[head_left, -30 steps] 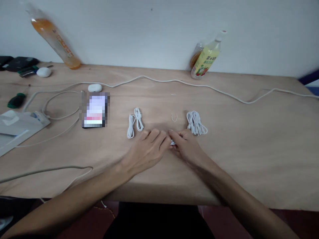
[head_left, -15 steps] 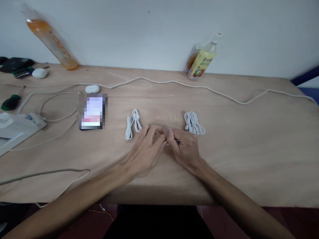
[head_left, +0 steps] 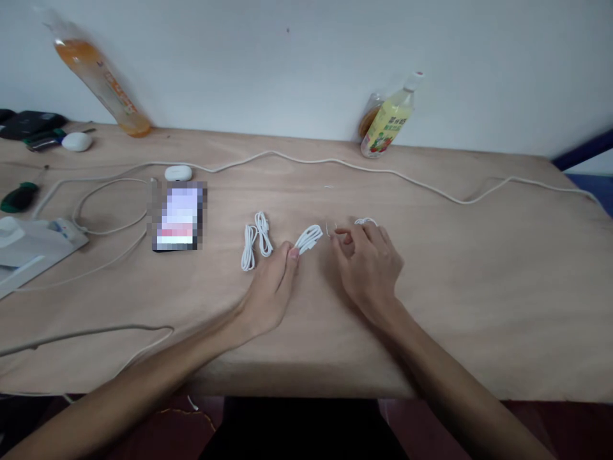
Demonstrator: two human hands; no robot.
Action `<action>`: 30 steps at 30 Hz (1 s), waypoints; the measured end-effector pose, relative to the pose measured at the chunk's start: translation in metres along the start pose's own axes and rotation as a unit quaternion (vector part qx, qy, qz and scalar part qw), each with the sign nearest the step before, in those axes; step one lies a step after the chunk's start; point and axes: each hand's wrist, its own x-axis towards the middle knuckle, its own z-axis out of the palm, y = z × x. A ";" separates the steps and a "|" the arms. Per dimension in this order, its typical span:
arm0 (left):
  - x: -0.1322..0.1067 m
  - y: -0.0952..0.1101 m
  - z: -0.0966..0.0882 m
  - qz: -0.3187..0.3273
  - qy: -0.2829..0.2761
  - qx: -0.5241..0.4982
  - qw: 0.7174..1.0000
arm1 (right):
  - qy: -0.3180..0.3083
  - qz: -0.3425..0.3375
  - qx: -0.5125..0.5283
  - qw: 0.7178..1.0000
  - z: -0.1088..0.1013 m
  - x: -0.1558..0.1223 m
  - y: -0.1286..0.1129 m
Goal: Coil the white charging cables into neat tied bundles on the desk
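Note:
My left hand point(head_left: 272, 287) pinches one end of a coiled white cable point(head_left: 309, 239) between thumb and fingers, and the loops stick out to the right above the table. Just right of it, my right hand point(head_left: 368, 259) has its thumb and index fingertips closed in at a thin white twist tie point(head_left: 327, 229), covering the tie's lower part. Two more coiled white cables, an outer one point(head_left: 248, 248) and an inner one point(head_left: 263, 234), lie left of the held cable. Behind my right hand, more white cable loops point(head_left: 366, 221) show only at their top.
A phone point(head_left: 178, 217) and a white earbud case point(head_left: 178, 173) lie to the left. A long white cord point(head_left: 297, 158) crosses the back. An orange drink bottle point(head_left: 103, 86) and a yellow one point(head_left: 389, 121) stand by the wall. Another small tie point(head_left: 329, 186) lies mid-table.
My hands have moved apart from where they met. The coiled cable now shows in my left hand, and my right hand has shifted right and up to the twist tie.

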 end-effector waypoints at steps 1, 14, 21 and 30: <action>0.001 -0.001 0.000 -0.010 0.004 -0.012 1.000 | -0.004 -0.010 -0.028 1.000 0.003 0.000 0.002; 0.003 -0.006 0.002 -0.081 -0.006 -0.113 0.990 | -0.110 -0.042 -0.059 0.991 0.016 0.003 0.009; 0.012 -0.003 -0.007 -0.093 0.043 -0.176 0.979 | -0.119 0.052 0.311 0.941 0.001 0.003 -0.008; 0.014 0.001 -0.006 -0.078 0.099 -0.230 0.965 | -0.250 0.298 0.656 0.647 -0.006 0.004 -0.021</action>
